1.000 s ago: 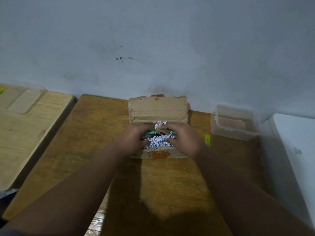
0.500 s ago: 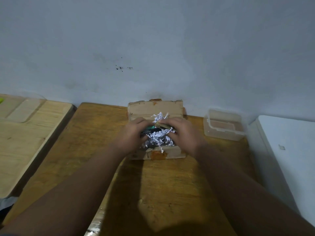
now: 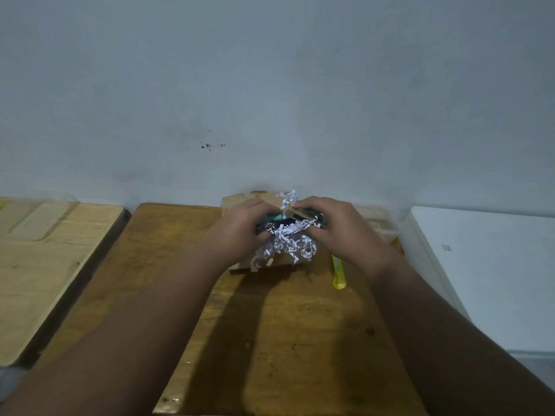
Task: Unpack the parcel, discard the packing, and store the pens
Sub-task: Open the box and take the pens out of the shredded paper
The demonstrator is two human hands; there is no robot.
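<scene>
A bundle of pens (image 3: 289, 219), tangled in shredded paper (image 3: 288, 240), sits raised above the cardboard box (image 3: 240, 202) at the far table (image 3: 300, 325) edge. The left hand (image 3: 240, 232) and right hand (image 3: 339, 229) both grip the bundle. A yellow-green cutter (image 3: 338, 271) lies just right of the box.

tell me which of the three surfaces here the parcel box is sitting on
The middle one: the dark brown wooden table. The cardboard box rests at its far edge. The paler wooden board lies to the left and the white surface to the right.
</scene>
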